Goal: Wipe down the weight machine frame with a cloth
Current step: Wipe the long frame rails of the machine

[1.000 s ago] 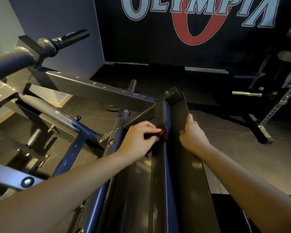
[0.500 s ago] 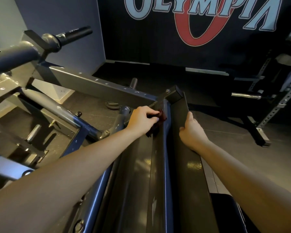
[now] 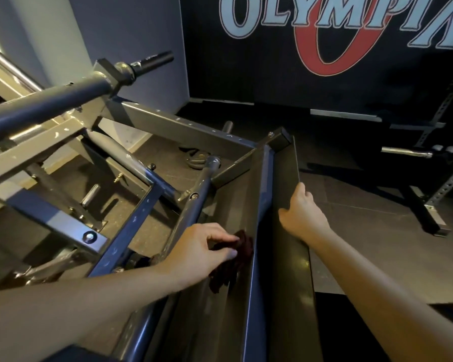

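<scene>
Left hand (image 3: 199,253) grasps cloth (image 3: 233,262) on frame (image 3: 256,194); right hand (image 3: 302,212) grips its edge.

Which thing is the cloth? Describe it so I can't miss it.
Find the long grey beam running away from the camera. The left hand presses on its left face; the cloth is the crumpled dark red wad under those fingers, the only soft thing among metal.

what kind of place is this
Most likely a gym. A steel weight machine frame with a plate-loading sleeve fills the view, a perforated rack holding a bar stands on the right, and an "Olympia" banner hangs on the wall.
</scene>
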Available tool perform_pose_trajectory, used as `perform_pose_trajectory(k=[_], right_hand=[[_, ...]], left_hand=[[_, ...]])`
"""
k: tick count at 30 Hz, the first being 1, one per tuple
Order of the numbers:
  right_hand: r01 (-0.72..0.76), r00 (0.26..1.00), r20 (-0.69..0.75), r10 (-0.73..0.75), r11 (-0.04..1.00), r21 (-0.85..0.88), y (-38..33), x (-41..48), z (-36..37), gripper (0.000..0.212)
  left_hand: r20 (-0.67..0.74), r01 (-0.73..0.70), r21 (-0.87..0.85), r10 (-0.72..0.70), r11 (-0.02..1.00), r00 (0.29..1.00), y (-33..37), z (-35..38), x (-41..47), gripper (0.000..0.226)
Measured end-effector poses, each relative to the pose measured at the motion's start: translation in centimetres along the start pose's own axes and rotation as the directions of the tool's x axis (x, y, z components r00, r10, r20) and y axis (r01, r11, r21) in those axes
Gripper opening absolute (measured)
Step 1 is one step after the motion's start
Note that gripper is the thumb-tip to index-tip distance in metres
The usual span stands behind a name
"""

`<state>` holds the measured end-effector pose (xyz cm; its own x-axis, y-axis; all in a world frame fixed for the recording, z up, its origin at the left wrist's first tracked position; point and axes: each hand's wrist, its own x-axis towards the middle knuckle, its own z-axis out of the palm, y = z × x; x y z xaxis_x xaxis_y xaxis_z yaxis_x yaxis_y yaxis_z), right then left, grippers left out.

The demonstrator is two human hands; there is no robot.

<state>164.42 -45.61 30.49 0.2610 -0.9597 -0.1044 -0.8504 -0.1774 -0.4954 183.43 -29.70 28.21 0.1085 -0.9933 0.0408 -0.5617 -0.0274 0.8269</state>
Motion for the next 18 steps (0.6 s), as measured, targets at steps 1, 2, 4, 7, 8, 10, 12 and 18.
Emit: perform_pose_trajectory(k=[1, 2, 4, 7, 8, 10, 12, 18], right_hand=[[0.000, 1.000, 0.003, 0.000, 1.000, -0.020, 0.3, -1.2, 0.2, 0.085], [-0.011, 1.000, 0.005, 0.011, 0.999, -0.033, 0.5, -2.3, 0.4, 0.086], [-0.027, 1.000, -0.010, 0.026, 0.999, -0.041, 0.8, -4.0, 1.2, 0.087], [-0.022, 0.997, -0.072, 0.019, 0.999, -0.043, 1.0, -4.6, 2.2, 0.088], [-0.021, 0.996, -0.090, 0.016, 0.998, -0.052, 1.0, -4.4, 2.3, 0.087], [-0.027, 0.994, -0.108, 0.018, 0.997, -0.075, 0.9, -4.1, 2.4, 0.084], [-0.042, 0.995, -0.096, 0.036, 0.997, -0.065, 0.5, -4.2, 2.2, 0.083], [-0.081, 0.991, -0.114, 0.075, 0.996, -0.047, -0.1, -4.6, 1.9, 0.086]], left_hand=[[-0.015, -0.013, 0.017, 0.013, 1.000, 1.000, 0.2, 0.1, -0.2, 0.022], [-0.035, -0.028, 0.050, 0.030, 0.998, 0.999, 0.2, 0.2, 0.2, 0.023], [-0.068, -0.073, 0.114, 0.081, 0.991, 0.994, 0.1, 0.5, 2.4, 0.023], [-0.102, -0.123, 0.140, 0.138, 0.982, 0.985, -0.7, 0.3, 8.2, 0.024], [-0.106, -0.125, 0.139, 0.140, 0.982, 0.985, -1.0, 0.1, 10.4, 0.026], [-0.115, -0.103, 0.138, 0.119, 0.985, 0.986, -1.5, -0.3, 13.9, 0.028], [-0.140, -0.092, 0.121, 0.108, 0.988, 0.984, -2.1, -0.4, 15.4, 0.027], [0.052, -0.217, 0.067, 0.214, 0.974, 0.976, -1.5, -1.2, 6.3, 0.017]])
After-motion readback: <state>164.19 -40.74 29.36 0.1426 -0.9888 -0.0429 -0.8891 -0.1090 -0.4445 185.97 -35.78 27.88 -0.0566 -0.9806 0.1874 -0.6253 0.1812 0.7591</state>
